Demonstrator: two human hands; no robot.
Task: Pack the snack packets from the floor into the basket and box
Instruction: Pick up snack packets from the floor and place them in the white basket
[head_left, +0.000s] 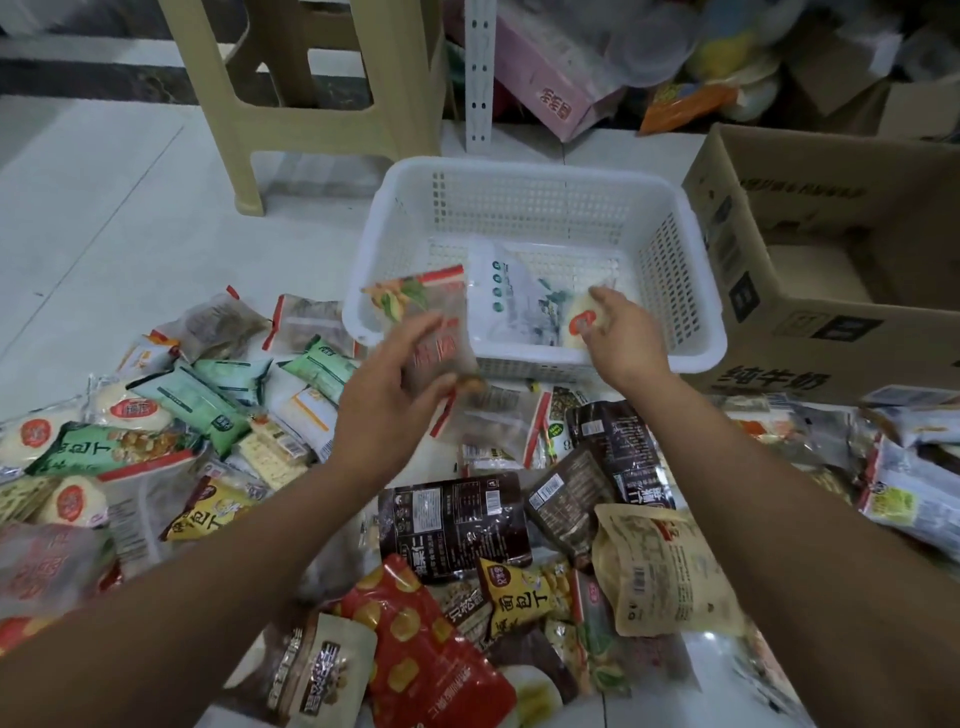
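Note:
A white plastic basket stands on the floor ahead of me, with a pale green-and-white packet lying inside. My left hand grips a clear packet with red edges, held over the basket's near left rim. My right hand holds a small round yellowish packet with a red label just inside the basket's near right part. An open cardboard box sits to the right of the basket. Many snack packets lie scattered on the floor under my arms.
A beige plastic stool stands behind and left of the basket. A white perforated shelf post and cluttered goods fill the back right. Bare pale floor tiles spread to the left.

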